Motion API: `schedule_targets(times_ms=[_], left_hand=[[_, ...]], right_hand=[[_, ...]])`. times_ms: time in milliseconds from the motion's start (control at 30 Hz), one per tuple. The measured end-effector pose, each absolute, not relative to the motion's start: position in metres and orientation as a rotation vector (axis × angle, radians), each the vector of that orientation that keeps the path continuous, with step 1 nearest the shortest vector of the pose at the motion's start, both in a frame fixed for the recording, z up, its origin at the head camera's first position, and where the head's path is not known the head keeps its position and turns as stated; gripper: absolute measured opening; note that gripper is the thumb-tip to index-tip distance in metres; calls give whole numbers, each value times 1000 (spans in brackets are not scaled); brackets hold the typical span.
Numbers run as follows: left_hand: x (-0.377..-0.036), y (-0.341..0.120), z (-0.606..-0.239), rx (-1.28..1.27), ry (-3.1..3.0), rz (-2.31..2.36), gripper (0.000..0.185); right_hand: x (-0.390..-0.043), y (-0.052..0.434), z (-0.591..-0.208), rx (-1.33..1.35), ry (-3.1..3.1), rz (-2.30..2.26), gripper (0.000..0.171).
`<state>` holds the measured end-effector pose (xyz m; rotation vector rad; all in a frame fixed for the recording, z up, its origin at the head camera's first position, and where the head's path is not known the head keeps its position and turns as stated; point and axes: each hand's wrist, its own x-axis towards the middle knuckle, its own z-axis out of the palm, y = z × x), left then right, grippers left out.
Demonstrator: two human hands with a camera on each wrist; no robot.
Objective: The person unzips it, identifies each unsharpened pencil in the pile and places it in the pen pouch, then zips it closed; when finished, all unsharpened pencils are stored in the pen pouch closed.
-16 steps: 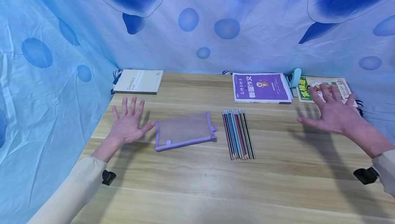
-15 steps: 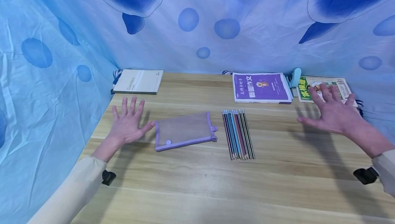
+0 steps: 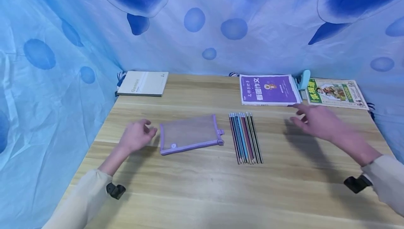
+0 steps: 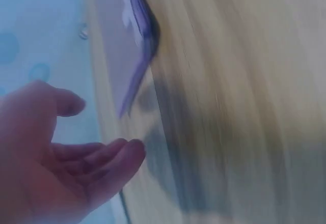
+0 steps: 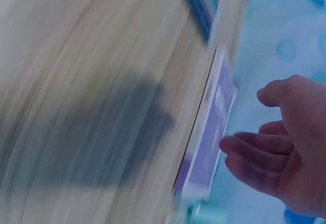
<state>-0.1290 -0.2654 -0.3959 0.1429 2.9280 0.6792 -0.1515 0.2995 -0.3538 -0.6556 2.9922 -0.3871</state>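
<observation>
Left hand (image 3: 136, 137) moved to pouch (image 3: 188, 133), fingers loosely curled, empty; right hand (image 3: 315, 121) shifted toward pencils (image 3: 245, 137), relaxed, empty.

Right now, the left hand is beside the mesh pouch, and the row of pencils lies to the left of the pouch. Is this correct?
Not quite. The head view shows the pencils lying to the right of the mesh pouch, not the left. The left hand is indeed beside the pouch, at its left edge.

Wooden table (image 3: 202, 187) against blue dolphin-print fabric walls (image 3: 252, 18)
</observation>
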Motion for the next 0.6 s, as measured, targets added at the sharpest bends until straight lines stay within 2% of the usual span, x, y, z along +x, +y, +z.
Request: schedule_targets(times_ms=[133, 300, 433, 600], left_hand=[[-124, -258, -396, 34, 2831, 730, 55], [-120, -248, -401, -36, 2784, 697, 61], [-119, -240, -404, -60, 2792, 678, 61], [-117, -230, -408, -87, 2792, 686, 63]], right_hand=[[-154, 256, -361, -750, 2828, -755, 40], [-166, 191, -371, -686, 2443, -1102, 38], [-175, 140, -381, -656, 2320, -1117, 44], [-178, 102, -389, -616, 2450, -887, 58]])
